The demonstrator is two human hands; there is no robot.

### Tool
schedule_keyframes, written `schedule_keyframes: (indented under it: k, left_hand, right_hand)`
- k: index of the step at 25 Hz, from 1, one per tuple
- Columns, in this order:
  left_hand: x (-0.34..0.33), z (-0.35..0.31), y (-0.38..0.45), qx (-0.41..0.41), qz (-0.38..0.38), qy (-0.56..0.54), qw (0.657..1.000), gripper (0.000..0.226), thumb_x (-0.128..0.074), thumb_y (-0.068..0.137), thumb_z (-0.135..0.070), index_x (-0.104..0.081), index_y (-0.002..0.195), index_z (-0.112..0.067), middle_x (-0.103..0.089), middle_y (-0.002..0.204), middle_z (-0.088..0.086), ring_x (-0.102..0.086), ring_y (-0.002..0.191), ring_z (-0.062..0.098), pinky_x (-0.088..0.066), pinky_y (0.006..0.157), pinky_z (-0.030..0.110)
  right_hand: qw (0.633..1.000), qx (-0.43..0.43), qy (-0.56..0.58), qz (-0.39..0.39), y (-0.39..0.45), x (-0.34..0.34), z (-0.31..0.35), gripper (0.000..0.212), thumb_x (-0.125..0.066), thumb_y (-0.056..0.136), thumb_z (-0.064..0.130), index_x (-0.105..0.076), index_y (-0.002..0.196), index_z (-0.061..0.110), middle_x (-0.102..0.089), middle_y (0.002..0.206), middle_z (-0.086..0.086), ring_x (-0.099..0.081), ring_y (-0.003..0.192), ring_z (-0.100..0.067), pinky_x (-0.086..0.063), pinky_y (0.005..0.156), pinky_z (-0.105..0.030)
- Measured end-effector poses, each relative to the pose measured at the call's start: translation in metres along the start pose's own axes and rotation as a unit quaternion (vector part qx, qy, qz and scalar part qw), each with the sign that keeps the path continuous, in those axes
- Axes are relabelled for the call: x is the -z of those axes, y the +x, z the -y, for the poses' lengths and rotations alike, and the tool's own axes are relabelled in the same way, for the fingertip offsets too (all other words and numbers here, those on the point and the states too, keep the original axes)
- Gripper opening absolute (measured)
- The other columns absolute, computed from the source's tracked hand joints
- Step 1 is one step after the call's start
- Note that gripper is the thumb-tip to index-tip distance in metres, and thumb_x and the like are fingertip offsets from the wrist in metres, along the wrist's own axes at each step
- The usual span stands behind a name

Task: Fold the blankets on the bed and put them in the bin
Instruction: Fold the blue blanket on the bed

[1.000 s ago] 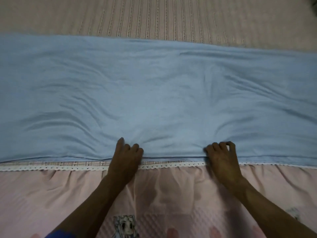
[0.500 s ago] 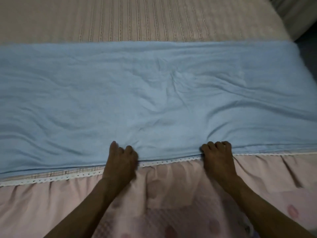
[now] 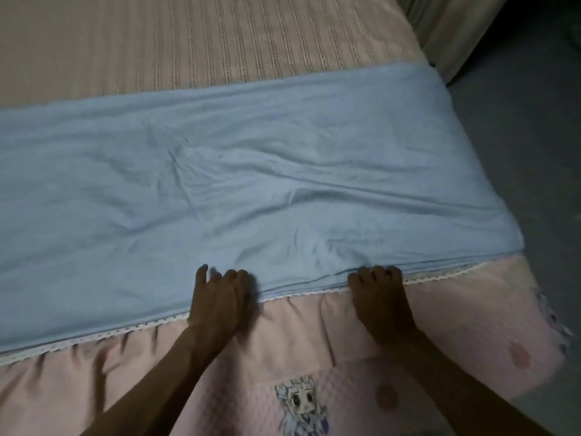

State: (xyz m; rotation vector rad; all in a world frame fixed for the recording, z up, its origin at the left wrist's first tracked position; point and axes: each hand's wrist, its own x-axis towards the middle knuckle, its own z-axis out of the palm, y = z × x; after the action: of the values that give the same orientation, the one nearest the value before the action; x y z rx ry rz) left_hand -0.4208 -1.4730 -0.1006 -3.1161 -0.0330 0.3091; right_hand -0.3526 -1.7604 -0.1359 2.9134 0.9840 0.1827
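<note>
Blue blanket [image 3: 251, 171] lay folded in a long band across the bed [image 3: 188, 42], at its near edge.
My left hand [image 3: 217, 297] and right hand [image 3: 380, 297] both gripped that near edge with curled fingers; the cloth looked soft, light and limp, so I judged the layered edge the best hold.
</note>
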Motion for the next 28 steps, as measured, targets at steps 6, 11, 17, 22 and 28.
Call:
schedule_keyframes:
  k: [6,11,17,22,28]
  left_hand:
    - [-0.002,-0.078,0.039,-0.053,0.019,-0.026,0.998,0.043,-0.045,0.083,-0.054,-0.063,0.104,-0.022,-0.065,0.098,0.003,-0.064,0.081,0.031,-0.036,0.098,0.052]
    - [0.002,-0.098,0.053,-0.059,0.011,0.009,0.998,0.029,-0.073,0.077,-0.040,-0.068,0.097,-0.019,-0.066,0.091,0.004,-0.067,0.075,0.032,-0.041,0.098,0.057]
    - [0.008,-0.109,0.050,-0.096,0.102,0.102,0.985,0.030,-0.085,0.060,-0.021,-0.073,0.087,-0.019,-0.067,0.081,0.001,-0.068,0.076,0.039,-0.042,0.096,0.063]
    - [0.031,-0.133,0.044,-0.075,0.129,0.112,0.982,0.033,-0.063,0.077,-0.027,-0.068,0.107,-0.015,-0.064,0.102,0.006,-0.065,0.094,0.037,-0.031,0.106,0.061]
    - [0.018,-0.208,0.085,-0.065,0.065,0.062,0.994,0.051,-0.080,0.055,-0.028,-0.068,0.102,-0.013,-0.067,0.098,0.010,-0.064,0.082,0.040,-0.044,0.093,0.056]
  right_hand:
    - [0.994,-0.064,0.091,-0.012,0.003,-0.003,-0.056,0.039,-0.060,0.075,0.024,-0.064,0.113,0.019,-0.062,0.097,-0.001,-0.059,0.083,-0.029,-0.039,0.084,-0.045]
    - [0.984,-0.074,0.160,0.003,-0.002,-0.015,-0.090,0.025,-0.059,0.081,0.036,-0.069,0.101,0.023,-0.067,0.105,0.006,-0.062,0.090,-0.019,-0.038,0.091,-0.044]
    - [0.992,-0.055,0.107,-0.037,-0.010,-0.024,-0.100,0.032,-0.035,0.066,-0.001,-0.062,0.073,0.017,-0.062,0.077,-0.001,-0.059,0.068,-0.027,-0.038,0.089,-0.045]
    - [0.996,-0.060,0.065,0.015,-0.027,-0.007,-0.114,0.035,-0.040,0.074,0.004,-0.064,0.096,0.018,-0.060,0.085,-0.003,-0.059,0.075,-0.030,-0.039,0.086,-0.046]
    - [0.997,-0.074,0.017,0.026,-0.022,-0.025,-0.212,0.017,-0.067,0.070,0.005,-0.063,0.084,0.014,-0.061,0.081,-0.008,-0.058,0.070,-0.032,-0.040,0.085,-0.046]
